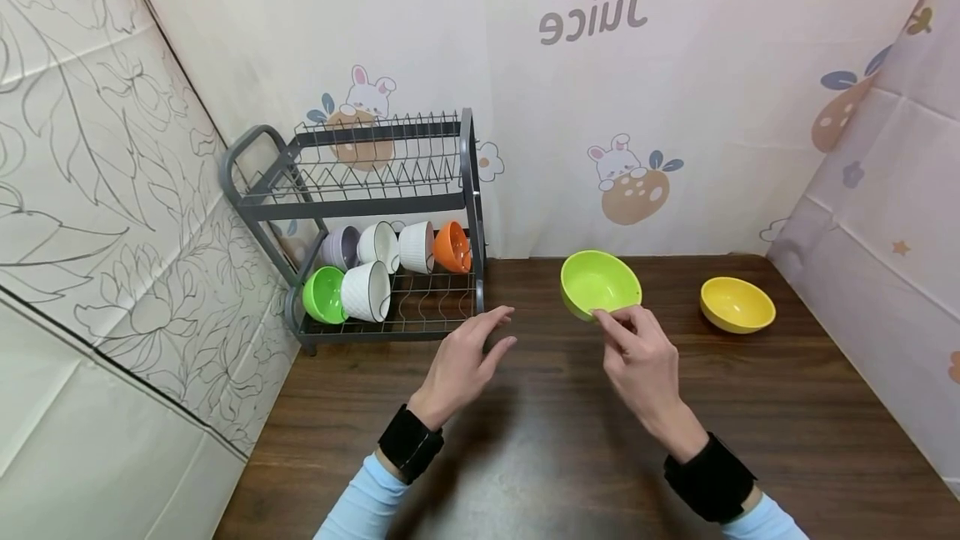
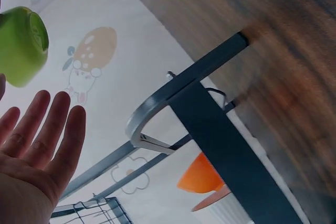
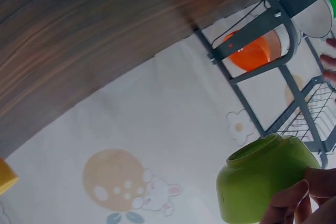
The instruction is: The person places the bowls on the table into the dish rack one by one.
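Observation:
A lime green bowl [image 1: 600, 283] is pinched at its near rim by my right hand [image 1: 643, 361], which holds it above the table. In the right wrist view the same bowl [image 3: 262, 179] shows its foot ring and outer wall. My left hand [image 1: 463, 365] holds nothing, its fingers extended near the right front corner of a grey dish rack [image 1: 360, 208]. The left wrist view shows that palm [image 2: 31, 177] with fingers spread, the green bowl [image 2: 21, 45] apart from it.
On the rack's lower shelf sit a bright green bowl [image 1: 324, 295], an orange bowl [image 1: 452, 247], a purple bowl [image 1: 340, 247] and several white bowls [image 1: 366, 292]. A yellow bowl [image 1: 737, 305] stands at the right on the brown table [image 1: 540, 457]. A printed curtain [image 1: 540, 107] hangs behind.

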`<state>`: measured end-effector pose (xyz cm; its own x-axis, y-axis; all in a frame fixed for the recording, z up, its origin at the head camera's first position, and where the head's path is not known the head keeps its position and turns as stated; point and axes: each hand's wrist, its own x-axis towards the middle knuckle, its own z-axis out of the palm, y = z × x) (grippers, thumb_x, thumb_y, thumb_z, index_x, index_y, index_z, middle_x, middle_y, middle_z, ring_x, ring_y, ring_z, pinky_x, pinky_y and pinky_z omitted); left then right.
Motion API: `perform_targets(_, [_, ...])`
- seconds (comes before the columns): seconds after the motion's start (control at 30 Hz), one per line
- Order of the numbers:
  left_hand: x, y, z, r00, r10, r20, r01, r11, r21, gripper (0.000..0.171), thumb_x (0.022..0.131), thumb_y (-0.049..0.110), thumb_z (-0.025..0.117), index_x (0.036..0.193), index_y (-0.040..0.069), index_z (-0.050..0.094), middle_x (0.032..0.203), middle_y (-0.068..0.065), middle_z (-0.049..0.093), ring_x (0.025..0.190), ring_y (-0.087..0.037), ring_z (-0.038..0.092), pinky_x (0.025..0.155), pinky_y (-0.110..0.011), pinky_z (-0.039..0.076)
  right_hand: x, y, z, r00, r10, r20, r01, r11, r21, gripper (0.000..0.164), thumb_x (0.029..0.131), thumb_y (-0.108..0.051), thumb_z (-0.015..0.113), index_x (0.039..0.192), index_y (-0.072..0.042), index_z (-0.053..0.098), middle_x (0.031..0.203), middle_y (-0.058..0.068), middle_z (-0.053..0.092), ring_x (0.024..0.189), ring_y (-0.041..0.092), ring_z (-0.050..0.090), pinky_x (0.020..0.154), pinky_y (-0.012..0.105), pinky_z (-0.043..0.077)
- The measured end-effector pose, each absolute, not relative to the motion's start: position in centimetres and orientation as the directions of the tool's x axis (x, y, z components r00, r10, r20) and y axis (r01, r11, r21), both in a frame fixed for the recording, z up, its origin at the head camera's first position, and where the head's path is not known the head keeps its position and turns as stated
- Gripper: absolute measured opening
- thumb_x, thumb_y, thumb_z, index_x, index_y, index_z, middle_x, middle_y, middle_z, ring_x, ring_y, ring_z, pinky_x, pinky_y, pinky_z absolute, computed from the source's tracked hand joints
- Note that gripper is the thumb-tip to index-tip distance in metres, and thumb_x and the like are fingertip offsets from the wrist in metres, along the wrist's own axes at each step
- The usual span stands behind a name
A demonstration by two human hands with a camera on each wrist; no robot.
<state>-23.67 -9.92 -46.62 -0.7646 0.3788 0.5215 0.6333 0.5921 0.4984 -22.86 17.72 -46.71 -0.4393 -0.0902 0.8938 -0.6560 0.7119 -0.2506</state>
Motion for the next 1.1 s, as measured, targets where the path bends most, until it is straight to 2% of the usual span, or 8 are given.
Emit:
perform_targets(0.07, [-23.8, -9.7, -46.4, -0.752, 0.384, 0.536, 0.648, 0.583, 0.49, 0.044, 0.105, 0.025, 0.068, 0.147, 0.012, 0.059, 0.134, -0.004, 0.069, 0.117, -0.017, 0.066, 0.097, -0.036, 0.057, -22.7, 17.3, -46.7, -0.434, -0.099, 0.895, -0.663, 0.708, -0.244, 0.034, 0.08, 0.015, 0.073, 0.107, -0.002, 0.083, 0.093, 0.012, 0.065, 0.08, 0.029, 0.061, 0.057, 0.039, 0.047])
perform_targets(0.2, [-24.2, -9.1, -45.7, -0.734, 0.417, 0.536, 0.671, 0.568, 0.477, 0.048, 0.106, 0.028, 0.068, 0.151, 0.015, 0.056, 0.143, -0.003, 0.064, 0.127, -0.017, 0.062, 0.105, -0.037, 0.053, -22.4, 16.5, -46.6, -0.428, -0.123, 0.895, -0.682, 0.694, -0.231, 0.037, 0.077, 0.018, 0.072, 0.107, -0.002, 0.083, 0.093, 0.012, 0.064, 0.08, 0.029, 0.061, 0.057, 0.04, 0.048])
perform_targets(0.37, [-24.8, -8.2, -45.2, -0.698, 0.475, 0.535, 0.713, 0.522, 0.468, 0.062, 0.103, 0.034, 0.071, 0.158, 0.019, 0.047, 0.156, -0.001, 0.053, 0.141, -0.016, 0.051, 0.113, -0.037, 0.046, -21.9, 15.7, -46.6, -0.43, -0.153, 0.89, -0.705, 0.672, -0.225, 0.041, 0.076, 0.019, 0.071, 0.109, -0.001, 0.082, 0.093, 0.012, 0.064, 0.081, 0.028, 0.061, 0.056, 0.039, 0.049])
perform_targets(0.63, [-25.5, -7.4, -44.7, -0.671, 0.417, 0.613, 0.739, 0.435, 0.514, 0.075, 0.093, 0.028, 0.084, 0.157, 0.015, 0.046, 0.156, -0.003, 0.051, 0.142, -0.014, 0.05, 0.114, -0.033, 0.044, -21.6, 14.7, -46.7, -0.384, -0.166, 0.908, -0.746, 0.635, -0.2, 0.033, 0.085, 0.01, 0.063, 0.109, -0.003, 0.083, 0.093, 0.011, 0.065, 0.078, 0.027, 0.06, 0.057, 0.036, 0.048])
perform_targets(0.97, [-25.6, -7.8, -44.8, -0.69, 0.43, 0.582, 0.723, 0.439, 0.533, 0.082, 0.086, 0.03, 0.09, 0.155, 0.016, 0.048, 0.161, -0.008, 0.046, 0.142, -0.019, 0.05, 0.112, -0.033, 0.046, -21.4, 13.5, -46.9, -0.342, -0.192, 0.92, -0.79, 0.59, -0.17, 0.029, 0.098, -0.005, 0.055, 0.108, -0.003, 0.082, 0.093, 0.01, 0.065, 0.075, 0.023, 0.058, 0.057, 0.033, 0.048])
perform_targets(1.1, [-25.6, -8.1, -44.8, -0.687, 0.422, 0.591, 0.726, 0.429, 0.538, 0.086, 0.081, 0.029, 0.093, 0.155, 0.015, 0.05, 0.164, -0.01, 0.043, 0.145, -0.02, 0.048, 0.113, -0.035, 0.044, -21.3, 12.9, -47.0, -0.329, -0.194, 0.924, -0.814, 0.554, -0.174, 0.027, 0.102, -0.006, 0.056, 0.107, -0.003, 0.082, 0.093, 0.009, 0.066, 0.075, 0.021, 0.057, 0.058, 0.031, 0.048])
